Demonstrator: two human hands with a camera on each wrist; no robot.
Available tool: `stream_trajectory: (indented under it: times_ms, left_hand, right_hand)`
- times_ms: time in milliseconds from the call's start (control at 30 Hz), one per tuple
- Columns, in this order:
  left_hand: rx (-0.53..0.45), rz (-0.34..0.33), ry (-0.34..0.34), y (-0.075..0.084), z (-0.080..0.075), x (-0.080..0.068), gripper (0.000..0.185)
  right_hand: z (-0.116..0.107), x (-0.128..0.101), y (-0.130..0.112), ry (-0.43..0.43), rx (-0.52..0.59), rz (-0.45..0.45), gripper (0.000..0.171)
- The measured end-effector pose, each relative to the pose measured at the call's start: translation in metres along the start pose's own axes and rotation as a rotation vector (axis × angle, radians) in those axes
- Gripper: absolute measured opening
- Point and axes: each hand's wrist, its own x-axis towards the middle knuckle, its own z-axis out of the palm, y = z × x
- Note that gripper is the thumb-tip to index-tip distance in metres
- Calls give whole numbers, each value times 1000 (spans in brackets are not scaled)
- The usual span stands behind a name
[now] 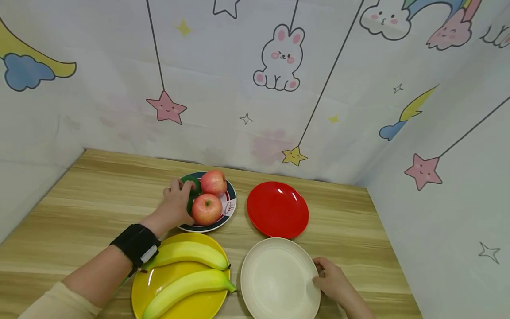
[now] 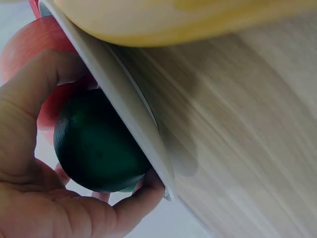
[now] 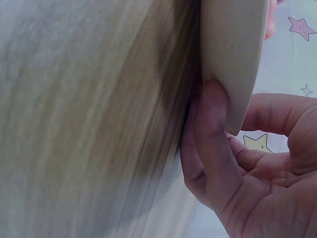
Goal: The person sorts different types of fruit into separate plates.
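Observation:
My left hand (image 1: 177,207) reaches over the left side of a patterned plate (image 1: 229,217), its fingers curled round a dark green avocado (image 2: 101,144). A second green fruit (image 1: 195,186) shows past the fingertips in the head view, partly covered. Two red apples (image 1: 214,182) (image 1: 207,209) lie on the same plate, right beside the hand. At the lower right, my right hand (image 1: 334,280) pinches the rim of a beige plate (image 1: 279,279). In the right wrist view, its thumb and fingers (image 3: 212,114) take the rim from both faces.
A yellow plate (image 1: 217,305) with two bananas (image 1: 187,253) (image 1: 191,288) stands in front, under the left wrist. The red plate (image 1: 277,209) is behind the beige one. Fabric walls (image 1: 223,137) with cartoon prints enclose the wood-grain table (image 1: 107,190) at back and sides.

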Motion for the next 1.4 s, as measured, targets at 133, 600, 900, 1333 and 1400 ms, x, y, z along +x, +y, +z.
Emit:
stream_trajectory:
  times_ms: [133,600,900,1333,1400]
  left_hand:
    - [4,23,4,-1,2,2,86]
    - [11,28,-61,-3,2,10,81]
    - [63,36,-153,-6,-1,13,68]
    - [93,69,-156,-5,-1,15,70]
    - [93,78,-147,-5,-1,15,68]
  right_hand:
    - [0,-1,0,2,-1,-2,39]
    - [0,-3,-2,4,20,12,39]
    - [0,-2,-4,7,-4,15,39]
    - [0,-1,-3,2,6,6,39]
    - [0,-1,-3,4,3,6,39]
